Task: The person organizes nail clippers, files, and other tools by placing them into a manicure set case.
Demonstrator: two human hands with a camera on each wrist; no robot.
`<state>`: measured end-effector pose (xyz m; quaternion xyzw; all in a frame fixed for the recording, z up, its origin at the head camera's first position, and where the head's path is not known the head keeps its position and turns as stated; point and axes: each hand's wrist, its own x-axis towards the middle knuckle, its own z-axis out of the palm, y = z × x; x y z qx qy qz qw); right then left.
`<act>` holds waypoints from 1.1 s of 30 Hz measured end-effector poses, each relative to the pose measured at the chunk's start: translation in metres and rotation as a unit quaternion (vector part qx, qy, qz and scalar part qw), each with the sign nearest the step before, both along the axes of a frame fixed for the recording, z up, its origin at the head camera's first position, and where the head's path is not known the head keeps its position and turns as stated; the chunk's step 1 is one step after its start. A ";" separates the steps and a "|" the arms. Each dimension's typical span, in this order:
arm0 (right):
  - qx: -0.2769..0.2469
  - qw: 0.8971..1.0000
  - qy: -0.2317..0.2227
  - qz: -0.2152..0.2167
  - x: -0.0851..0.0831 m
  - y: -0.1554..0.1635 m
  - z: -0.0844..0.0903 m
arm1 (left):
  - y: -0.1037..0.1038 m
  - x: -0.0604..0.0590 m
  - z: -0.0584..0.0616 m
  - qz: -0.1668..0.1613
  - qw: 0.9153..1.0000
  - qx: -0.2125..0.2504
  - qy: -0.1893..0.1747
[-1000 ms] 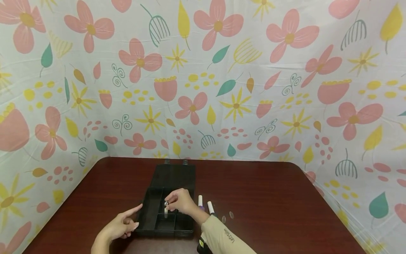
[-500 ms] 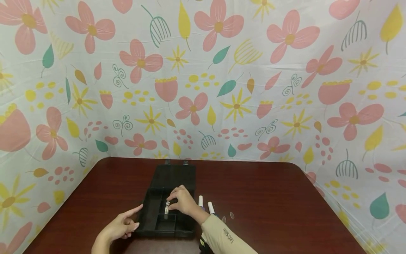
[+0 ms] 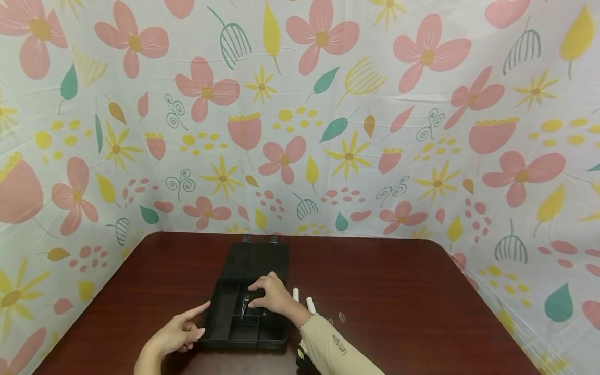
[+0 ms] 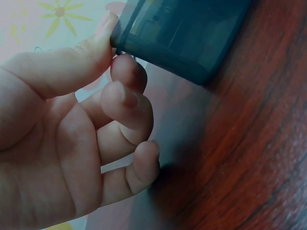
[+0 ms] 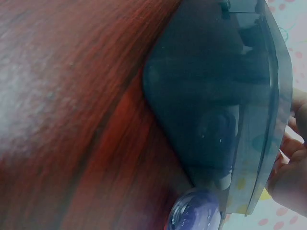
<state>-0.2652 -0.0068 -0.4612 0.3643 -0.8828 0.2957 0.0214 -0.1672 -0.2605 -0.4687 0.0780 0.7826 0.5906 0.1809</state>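
A black divided box (image 3: 217, 328) lies with its lid (image 3: 258, 259) folded back on the table. My left hand (image 3: 171, 336) touches the box's left side with index finger and thumb; in the left wrist view its other fingers (image 4: 129, 98) are loosely bent, off the box. A silvery nail clipper (image 3: 244, 307) rests in a middle compartment. Over that part of the box is my right hand (image 3: 272, 297), thumb and index finger parted beside the clipper and holding nothing. It hides some of the right compartments.
Two white-capped bottles (image 3: 311, 305) stand right of the box by the right forearm. One bottle shows purple (image 5: 196, 211) in the right wrist view. Small clear discs (image 3: 341, 317) lie farther right. A black item (image 3: 305, 363) is partly under the sleeve. A flowered cloth (image 3: 300, 130) surrounds the table.
My right thumb and finger pinched the nail clipper before; now they have spread and let go, and the clipper stays in the compartment. The left hand keeps its place on the box.
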 end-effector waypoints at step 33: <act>-0.144 0.990 -0.013 0.008 0.007 0.051 0.005 | -0.001 0.000 -0.001 0.002 1.000 0.002 -0.010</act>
